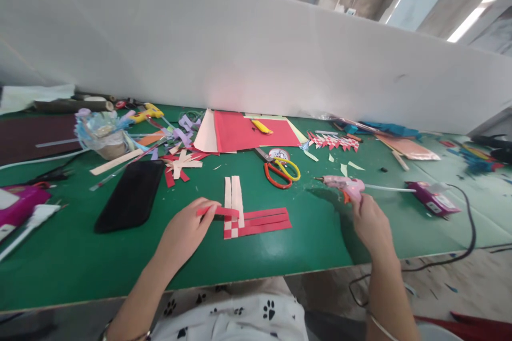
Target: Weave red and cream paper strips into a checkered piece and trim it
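A woven piece of red and cream paper strips (pixel 256 216) lies on the green table (pixel 80 256) in front of me. My left hand (pixel 188 229) pinches the end of one red strip at the weave's left edge. My right hand (pixel 370 218) is closed round the handle of a pink glue gun (pixel 344 185), held upright on the table to the right, its nozzle pointing left and a glue stick jutting out behind.
Red-and-yellow scissors (pixel 280 169) lie behind the weave, with red paper sheets (pixel 248 130) further back. A black phone (pixel 130 194) lies left. Paper scraps, a yellow glue gun (pixel 146 113) and a purple box (pixel 434 198) are scattered about. A black cable (pixel 468 224) hangs over the right edge.
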`<state>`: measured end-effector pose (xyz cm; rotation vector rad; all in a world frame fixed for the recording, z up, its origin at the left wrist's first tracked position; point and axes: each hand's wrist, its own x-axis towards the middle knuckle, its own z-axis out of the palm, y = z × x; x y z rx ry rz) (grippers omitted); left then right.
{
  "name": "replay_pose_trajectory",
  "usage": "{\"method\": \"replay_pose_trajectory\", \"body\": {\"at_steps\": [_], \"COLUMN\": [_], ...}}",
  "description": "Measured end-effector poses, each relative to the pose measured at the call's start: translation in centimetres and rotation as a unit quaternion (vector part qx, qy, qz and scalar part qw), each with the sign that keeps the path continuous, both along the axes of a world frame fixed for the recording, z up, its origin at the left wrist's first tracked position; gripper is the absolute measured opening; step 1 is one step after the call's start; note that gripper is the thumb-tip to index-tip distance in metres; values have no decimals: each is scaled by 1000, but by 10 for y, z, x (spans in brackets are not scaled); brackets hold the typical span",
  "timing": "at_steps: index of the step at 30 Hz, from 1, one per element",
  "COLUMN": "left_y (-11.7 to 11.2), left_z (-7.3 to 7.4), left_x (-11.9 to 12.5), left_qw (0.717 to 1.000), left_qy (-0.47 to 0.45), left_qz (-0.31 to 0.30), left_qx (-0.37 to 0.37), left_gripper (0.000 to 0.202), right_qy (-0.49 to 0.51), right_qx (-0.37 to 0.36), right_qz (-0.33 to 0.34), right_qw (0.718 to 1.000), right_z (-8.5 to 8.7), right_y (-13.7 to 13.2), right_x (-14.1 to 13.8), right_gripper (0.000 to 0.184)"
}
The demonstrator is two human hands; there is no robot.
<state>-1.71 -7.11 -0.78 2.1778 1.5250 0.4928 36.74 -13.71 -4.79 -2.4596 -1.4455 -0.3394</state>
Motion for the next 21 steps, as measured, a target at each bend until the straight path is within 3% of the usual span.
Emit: {"method": "replay_pose_trajectory", "body": {"at_steps": [3, 6, 9, 12, 21], "left_y": [-3, -4, -5, -6, -7], "left_z": [-3, -5, -7, -8, -11], "left_x": [-4, -6, -7, -8, -10], "left_qw": [998, 993, 992, 992, 992], "left_qy": [31, 70, 86, 82, 73], "left_qz": [28, 43, 49, 54, 61], "left_qx": [48, 83, 78, 74, 81], "left_gripper": [39, 37, 37, 36, 36], "right_qy": [60, 116, 96, 68, 22], "right_qx": [30, 69, 68, 55, -3], "right_qz": [-17, 88, 162, 208, 254], "right_qw": [998, 987, 980, 974, 967], "right_z": [16, 21, 17, 11, 15], "right_y": [1, 1, 0, -1, 2], "right_x": [-28, -60, -91, -116, -138], "right_gripper": [36, 36, 51, 51, 37]}}
